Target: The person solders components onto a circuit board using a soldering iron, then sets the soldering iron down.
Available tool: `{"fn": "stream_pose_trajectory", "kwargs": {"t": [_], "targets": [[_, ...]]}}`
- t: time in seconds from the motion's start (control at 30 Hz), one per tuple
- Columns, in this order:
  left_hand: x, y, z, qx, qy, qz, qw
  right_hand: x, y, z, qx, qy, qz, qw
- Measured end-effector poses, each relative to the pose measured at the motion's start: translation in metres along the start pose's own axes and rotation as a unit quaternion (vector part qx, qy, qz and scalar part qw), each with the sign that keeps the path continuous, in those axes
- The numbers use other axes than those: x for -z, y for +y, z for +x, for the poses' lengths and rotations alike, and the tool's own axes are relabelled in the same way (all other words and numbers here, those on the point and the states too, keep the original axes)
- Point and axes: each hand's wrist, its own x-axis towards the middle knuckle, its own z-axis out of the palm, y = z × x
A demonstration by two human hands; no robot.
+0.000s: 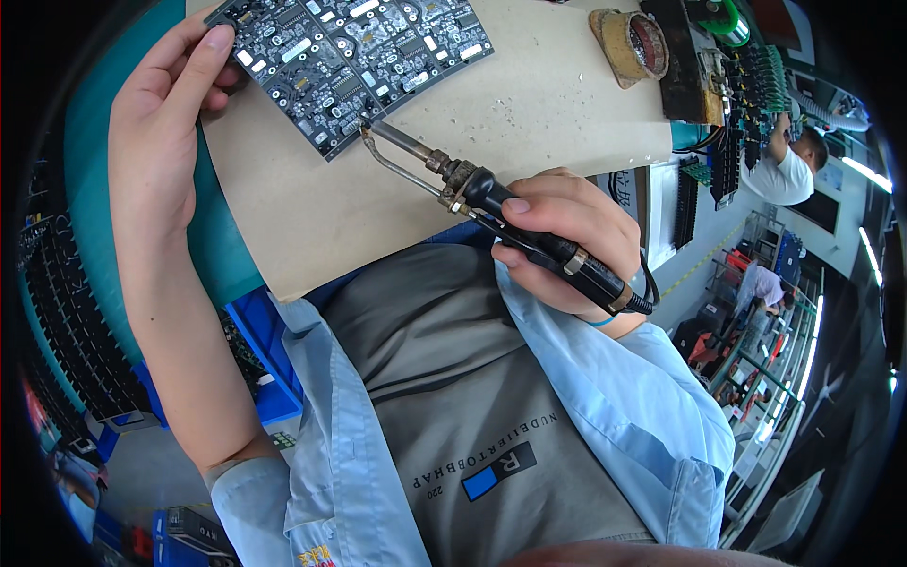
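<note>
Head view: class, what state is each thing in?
Dark rectangular circuit board, held in the left hand
Black-handled metal soldering iron, held in the right hand, tip at the board's edge
Tan rectangular sheet, lying flat, speckled
Brown round container, open mouth showing
Light-blue cloth overshirt, unfastened

Soldering iron [459, 177]: glossy plast. grip [489, 197], mtl shaft [403, 141] (dull); sheet [283, 217]: matt paper.

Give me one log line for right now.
left hand: holds circuit board; right hand: grips soldering iron; iron tip: near board's lower edge, contact unclear
</note>
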Motion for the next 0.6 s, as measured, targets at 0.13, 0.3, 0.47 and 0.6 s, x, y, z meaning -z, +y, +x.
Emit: {"fn": "stream_pose_trajectory", "kwargs": {"t": [0.13, 0.3, 0.47, 0.6], "targets": [[-0.0018, 0.0021, -0.0020, -0.011, -0.001, 0.003, 1.000, 0.0003, -0.0004, 0.0002, 0.000, -0.001, -0.004, 1.000], [-0.0025, 0.0035, -0.0017, -0.011, -0.010, 0.003, 1.000, 0.0014, -0.0010, 0.0002, -0.004, -0.004, 0.001, 1.000], [-0.0010, 0.0026, -0.0016, -0.010, -0.015, 0.011, 1.000, 0.0008, -0.0026, 0.0007, -0.011, -0.005, 0.008, 1.000], [-0.0025, 0.0041, -0.0025, -0.015, -0.010, 0.009, 1.000, 0.0003, -0.0030, 0.0008, -0.014, -0.004, 0.013, 1.000]]}}
